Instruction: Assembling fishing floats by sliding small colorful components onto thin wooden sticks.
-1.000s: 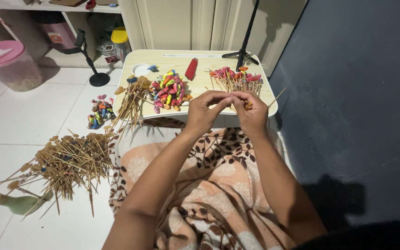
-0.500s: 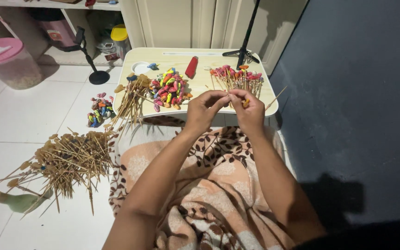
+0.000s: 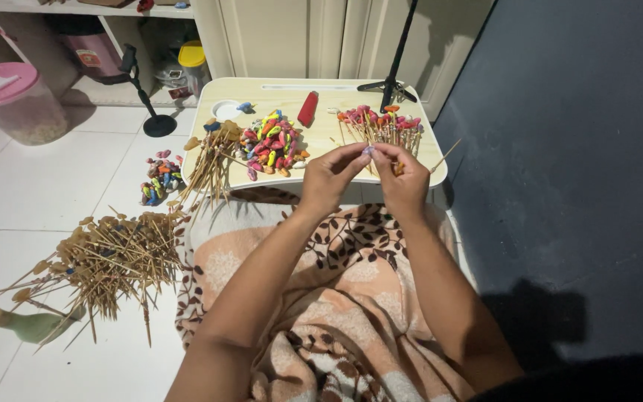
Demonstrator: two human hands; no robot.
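Observation:
My left hand (image 3: 330,177) and my right hand (image 3: 403,177) meet above the near edge of a small pale wooden lap table (image 3: 320,140). Together their fingertips pinch a small pale blue balloon (image 3: 368,151). My right hand also grips a thin wooden stick (image 3: 443,157) that points out to the right. On the table lie a heap of loose coloured balloons (image 3: 271,144), a bundle of bare sticks (image 3: 213,160) at the left edge, and sticks tipped with balloons (image 3: 379,125) at the right.
A red tube (image 3: 307,109) and a small white dish (image 3: 227,111) lie on the table. On the white tile floor to the left are a large pile of sticks (image 3: 106,257), a smaller balloon pile (image 3: 159,179), a green bottle (image 3: 24,325) and a pink-lidded tub (image 3: 16,104). A patterned blanket (image 3: 336,298) covers my lap.
Both hands have stayed together at the table's near edge, working the small balloon between the fingertips. The stick still juts to the right.

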